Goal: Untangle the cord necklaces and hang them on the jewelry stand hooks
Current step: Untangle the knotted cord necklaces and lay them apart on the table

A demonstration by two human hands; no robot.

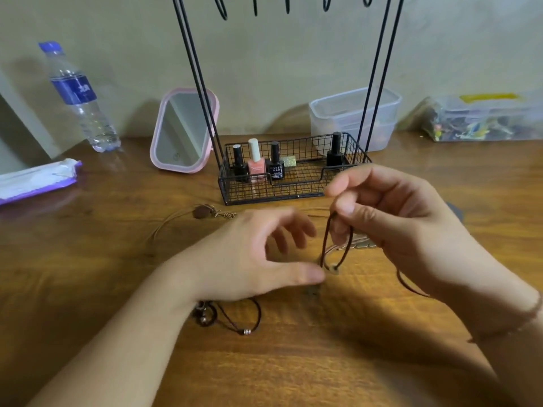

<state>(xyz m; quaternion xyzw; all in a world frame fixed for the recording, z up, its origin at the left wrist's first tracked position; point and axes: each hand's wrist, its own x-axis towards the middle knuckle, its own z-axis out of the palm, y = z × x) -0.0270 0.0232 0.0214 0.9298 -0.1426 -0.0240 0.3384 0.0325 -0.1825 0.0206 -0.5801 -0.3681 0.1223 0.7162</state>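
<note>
Head view showed my right hand (pixel 405 227) raised over the counter (pixel 117 259), its grip pinched on a dark brown cord necklace (pixel 326 239) whose loop hung down to a small ring touching the wood. My left hand (pixel 252 257) hovered just beside it, grip released, fingers spread, thumb near the ring. A second dark cord (pixel 235 318) lay under my left wrist, a tan one (pixel 202 212) near the jewelry stand (pixel 291 177).
</note>
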